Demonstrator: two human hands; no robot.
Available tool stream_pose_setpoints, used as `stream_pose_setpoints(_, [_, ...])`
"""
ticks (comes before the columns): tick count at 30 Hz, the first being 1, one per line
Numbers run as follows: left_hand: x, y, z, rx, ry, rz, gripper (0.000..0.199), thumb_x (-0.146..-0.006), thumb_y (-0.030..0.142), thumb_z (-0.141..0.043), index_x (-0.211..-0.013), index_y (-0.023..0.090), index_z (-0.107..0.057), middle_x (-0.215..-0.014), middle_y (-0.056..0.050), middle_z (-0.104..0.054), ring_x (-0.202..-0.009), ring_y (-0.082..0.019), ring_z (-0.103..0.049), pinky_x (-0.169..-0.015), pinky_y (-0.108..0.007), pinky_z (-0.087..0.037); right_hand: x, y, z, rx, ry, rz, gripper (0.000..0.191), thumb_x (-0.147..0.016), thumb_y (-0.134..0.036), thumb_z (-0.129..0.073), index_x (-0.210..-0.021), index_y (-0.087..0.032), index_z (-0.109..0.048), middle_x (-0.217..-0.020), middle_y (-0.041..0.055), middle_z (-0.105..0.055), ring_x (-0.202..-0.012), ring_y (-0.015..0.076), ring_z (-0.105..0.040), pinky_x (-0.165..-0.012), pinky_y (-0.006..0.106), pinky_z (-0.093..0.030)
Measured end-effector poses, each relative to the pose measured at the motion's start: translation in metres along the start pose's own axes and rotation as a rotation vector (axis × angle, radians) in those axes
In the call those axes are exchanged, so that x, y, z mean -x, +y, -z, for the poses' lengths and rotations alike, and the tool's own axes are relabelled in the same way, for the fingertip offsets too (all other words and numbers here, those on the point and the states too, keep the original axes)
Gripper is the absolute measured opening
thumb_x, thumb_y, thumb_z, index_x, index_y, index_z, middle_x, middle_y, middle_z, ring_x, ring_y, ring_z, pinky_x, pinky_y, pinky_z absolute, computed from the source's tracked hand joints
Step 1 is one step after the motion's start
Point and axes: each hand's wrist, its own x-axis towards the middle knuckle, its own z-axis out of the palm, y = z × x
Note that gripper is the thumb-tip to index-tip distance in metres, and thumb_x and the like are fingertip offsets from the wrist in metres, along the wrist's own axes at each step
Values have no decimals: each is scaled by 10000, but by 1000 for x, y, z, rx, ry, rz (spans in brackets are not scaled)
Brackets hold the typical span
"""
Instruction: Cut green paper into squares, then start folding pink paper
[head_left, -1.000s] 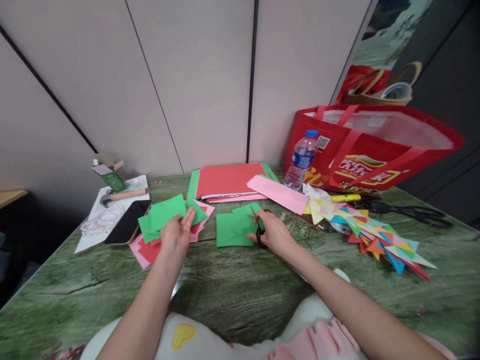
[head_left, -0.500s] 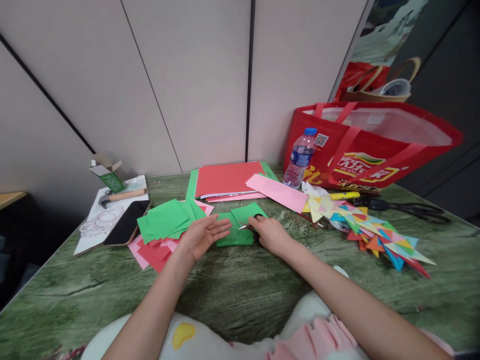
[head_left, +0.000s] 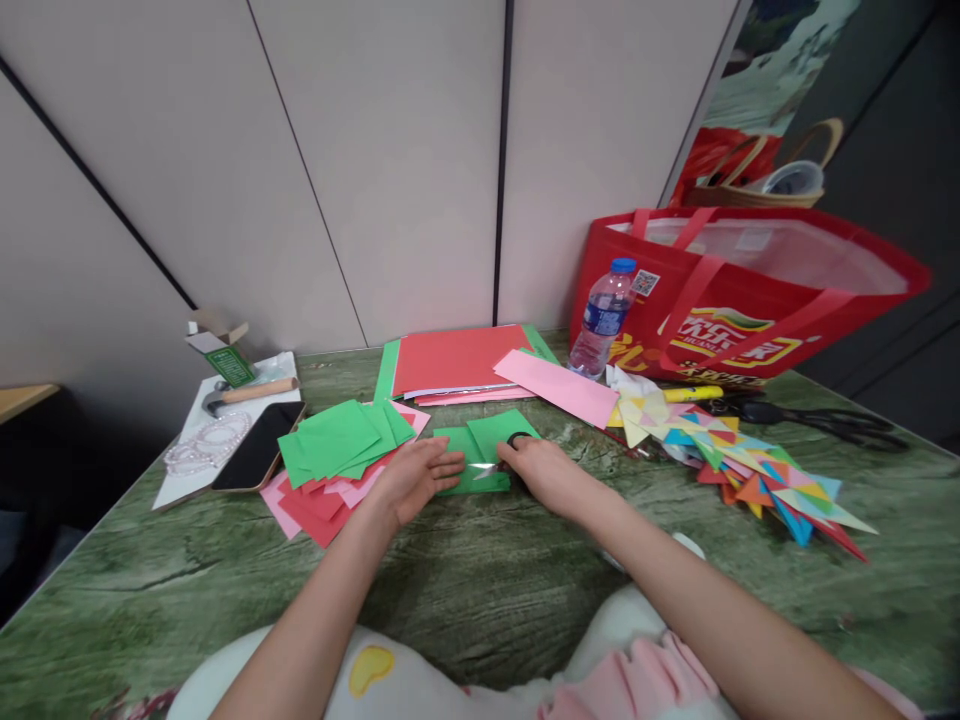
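Black-handled scissors (head_left: 486,468) are in my right hand (head_left: 541,472), fingers closed round the handles and the blades pointing left. Beneath the blades lie green paper pieces (head_left: 495,428), one resting over another on the table. My left hand (head_left: 421,478) is at their left edge, palm turned inward and fingers stretched out, holding nothing that I can see. Left of it is a pile of green paper squares (head_left: 337,440), with red and pink paper pieces (head_left: 315,508) under and around them.
Behind the hands lies a stack of coloured sheets (head_left: 457,360), with a pink strip (head_left: 559,388) beside it. A water bottle (head_left: 602,318), a red bag (head_left: 750,290) and folded paper pieces (head_left: 750,460) are on the right. A phone (head_left: 259,445) and hammer (head_left: 251,393) lie left.
The scissors' blades have tilted and now point more to the lower left, over the paper. My right hand has shifted slightly; my left hand's fingers are a little lower.
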Motion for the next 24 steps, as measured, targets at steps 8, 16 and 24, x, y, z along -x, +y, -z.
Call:
stream_pose_setpoints(8, [0,0,0,-2,-15,-21,175,-722,225,-594,-860,148,-519,-837,-131,-662,-799,-220,-634,-770,-381,-454,3,1,0,0,21,-2,118,-820,-132,-456,-907,-168,-526,-779,76,-608,-709,190,-587,-566,242,-324])
stream_pose_setpoints(16, [1,0,-2,59,-6,-31,185,-756,192,-544,-926,126,-512,-845,-154,-659,-808,-236,-641,-789,-400,-463,3,6,-2,-8,222,-236,269,-740,-32,-418,-953,-175,-495,-820,81,-601,-775,223,-578,-548,250,-367])
stream_pose_setpoints(24, [5,7,-3,184,-88,17,345,-774,398,-521,-941,97,-527,-910,-180,-648,-837,-263,-634,-762,-411,-490,9,-1,-6,-646,902,132,284,-664,-36,-500,-898,-198,-502,-816,22,-612,-762,153,-589,-691,261,-465])
